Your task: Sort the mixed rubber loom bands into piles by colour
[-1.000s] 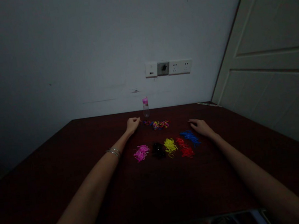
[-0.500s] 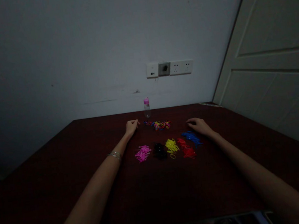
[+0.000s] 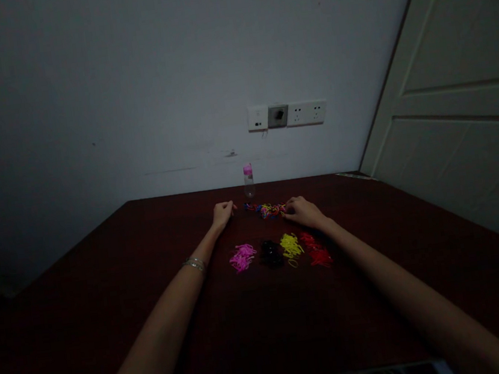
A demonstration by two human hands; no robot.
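On the table lies a tangled pile of mixed-colour rubber bands (image 3: pixel 270 210). My right hand (image 3: pixel 302 211) is at its right end, fingertips touching the bands, thumb and index finger slightly apart. Left of the pile, my left hand (image 3: pixel 223 213) rests on the table with its fingers curled in; whether anything is inside them is hidden. Nearer to me are separate heaps of pink bands (image 3: pixel 243 257), black bands (image 3: pixel 271 253), yellow bands (image 3: pixel 291 247) and red bands (image 3: pixel 316 249). My right forearm hides the place of the blue heap.
Behind the mixed pile stands a clear bottle (image 3: pixel 249 182) with a pink cap. The dark red table (image 3: pixel 249 332) meets a pale wall with a row of sockets (image 3: pixel 287 115). A white panelled door (image 3: pixel 459 118) is at the right.
My right hand has moved left, from above the blue heap to the right end of the mixed pile. The blue heap is now covered. My left hand stays in place. The view has shifted slightly.
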